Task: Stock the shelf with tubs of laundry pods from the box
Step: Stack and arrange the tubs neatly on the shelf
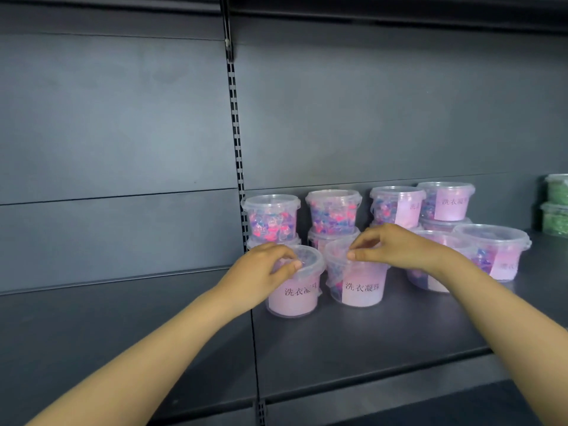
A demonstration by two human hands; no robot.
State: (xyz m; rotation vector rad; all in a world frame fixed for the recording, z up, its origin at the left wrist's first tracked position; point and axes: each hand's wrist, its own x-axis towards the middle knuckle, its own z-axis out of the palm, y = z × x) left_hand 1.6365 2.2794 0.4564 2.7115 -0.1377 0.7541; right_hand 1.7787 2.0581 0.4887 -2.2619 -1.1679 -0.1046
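On the dark shelf [338, 339], at 6 o'clock of the stacked tubs [333, 210], a left hand [261, 272] curls its grip round a labelled tub [295, 298] while the right hand [396, 247] pinches the rim of the neighbour tub [361, 290] at its 3 o'clock; both want nudging flush, labels forward.

"洗衣凝珠", seemingly, on tub label [362, 288]

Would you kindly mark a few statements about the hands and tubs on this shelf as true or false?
1. The left hand grips the front-left tub. True.
2. The right hand hangs free of any tub. False: it pinches the rim of the front-middle tub.
3. The back tubs are stacked two high. True.
4. The green tubs stand at the left end of the shelf. False: they stand at the far right.
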